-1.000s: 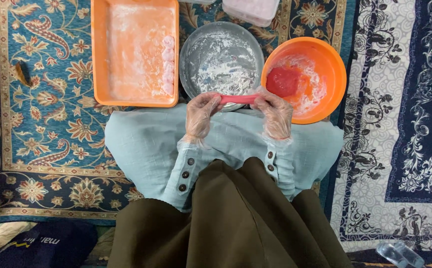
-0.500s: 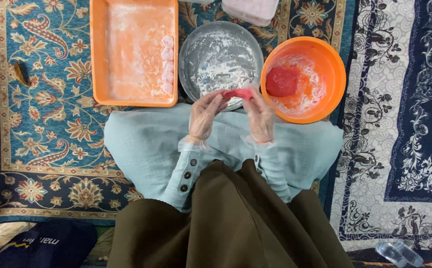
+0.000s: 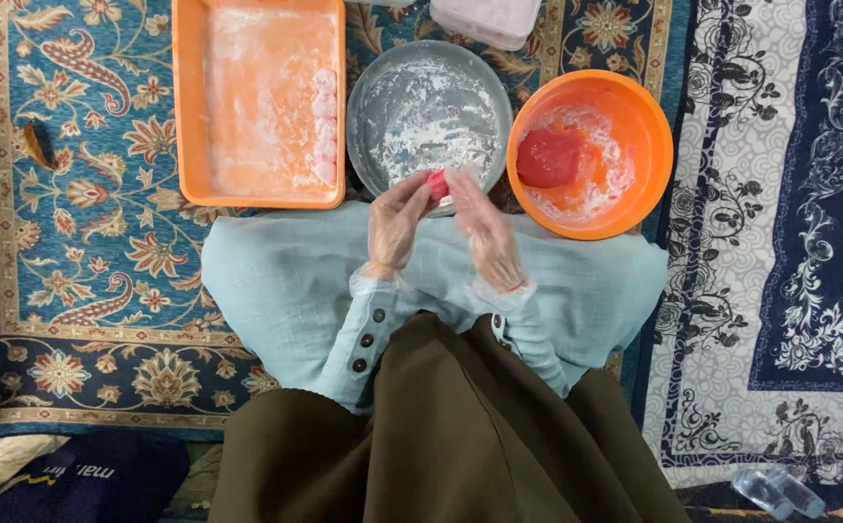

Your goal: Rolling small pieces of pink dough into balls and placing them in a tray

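My left hand (image 3: 397,221) and my right hand (image 3: 484,232), both in thin clear gloves, press together around a small pink-red piece of dough (image 3: 437,184) just over the near rim of a round grey floured pan (image 3: 428,121). A larger red dough lump (image 3: 549,158) lies in an orange bowl (image 3: 650,160) to the right. An orange rectangular tray (image 3: 189,107) on the left carries several pale floured dough balls (image 3: 325,126) along its right side.
A pale lidded plastic container (image 3: 487,19) stands beyond the pan. Everything rests on a blue patterned carpet (image 3: 82,252); a white and navy rug (image 3: 809,242) lies to the right. A clear plastic bottle (image 3: 775,492) lies at lower right.
A stretched strand of red dough from the bowl has come away. My hands have drawn together and now cup a small ball of it over the pan's edge.
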